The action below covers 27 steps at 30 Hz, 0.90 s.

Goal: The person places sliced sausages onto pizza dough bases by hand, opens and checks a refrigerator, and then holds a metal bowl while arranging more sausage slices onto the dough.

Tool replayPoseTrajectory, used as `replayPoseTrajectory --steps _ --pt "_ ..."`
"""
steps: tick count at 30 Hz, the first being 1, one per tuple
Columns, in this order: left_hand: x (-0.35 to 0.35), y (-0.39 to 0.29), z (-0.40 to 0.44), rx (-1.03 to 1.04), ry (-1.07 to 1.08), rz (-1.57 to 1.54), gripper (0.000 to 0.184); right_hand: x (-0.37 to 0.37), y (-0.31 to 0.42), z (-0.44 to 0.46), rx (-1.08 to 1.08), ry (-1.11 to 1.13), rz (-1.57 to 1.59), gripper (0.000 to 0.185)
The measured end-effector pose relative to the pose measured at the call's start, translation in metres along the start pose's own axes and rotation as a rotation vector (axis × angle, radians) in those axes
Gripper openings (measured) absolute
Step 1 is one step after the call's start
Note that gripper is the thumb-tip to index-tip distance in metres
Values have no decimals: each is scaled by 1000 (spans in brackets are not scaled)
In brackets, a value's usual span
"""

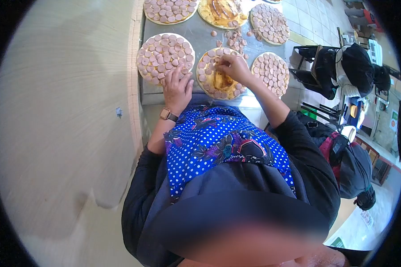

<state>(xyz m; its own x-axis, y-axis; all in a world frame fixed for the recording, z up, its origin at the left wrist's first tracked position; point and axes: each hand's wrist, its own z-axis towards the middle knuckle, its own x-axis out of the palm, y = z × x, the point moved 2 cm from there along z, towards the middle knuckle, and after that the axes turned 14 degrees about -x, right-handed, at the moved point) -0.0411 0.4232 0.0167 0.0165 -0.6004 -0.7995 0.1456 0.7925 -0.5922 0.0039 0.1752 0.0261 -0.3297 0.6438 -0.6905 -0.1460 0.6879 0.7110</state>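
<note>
My left hand (177,90), with a watch on its wrist, rests with fingers apart on the lower right edge of a round pizza base (158,55) covered in pink sausage slices. Over the middle pizza (205,82) my right hand (234,69) is closed in a pinch; what lies between its fingertips is too small to make out. Slices ring that middle pizza, while orange-brown sauce shows bare at its centre. Loose sausage slices (236,41) lie in a heap just beyond it. To the right sits another pizza (270,73) covered in slices.
Three more round pizzas, at far left (170,11), far middle (218,13) and far right (270,24), lie on the metal table (182,31). A pale wall (67,111) borders the table on the left. Chairs with black bags (357,66) stand on the right.
</note>
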Motion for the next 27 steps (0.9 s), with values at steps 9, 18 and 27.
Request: replayPoseTrajectory --steps 9,18,27 --pt "1 5 -6 -18 8 23 25 18 -15 -2 -215 -139 -242 15" --pt "-1 9 -7 -6 8 51 25 -97 -123 22 -200 -248 -936 25" --pt "-6 8 -7 -47 38 48 24 -100 -129 43 -183 -37 -711 18"
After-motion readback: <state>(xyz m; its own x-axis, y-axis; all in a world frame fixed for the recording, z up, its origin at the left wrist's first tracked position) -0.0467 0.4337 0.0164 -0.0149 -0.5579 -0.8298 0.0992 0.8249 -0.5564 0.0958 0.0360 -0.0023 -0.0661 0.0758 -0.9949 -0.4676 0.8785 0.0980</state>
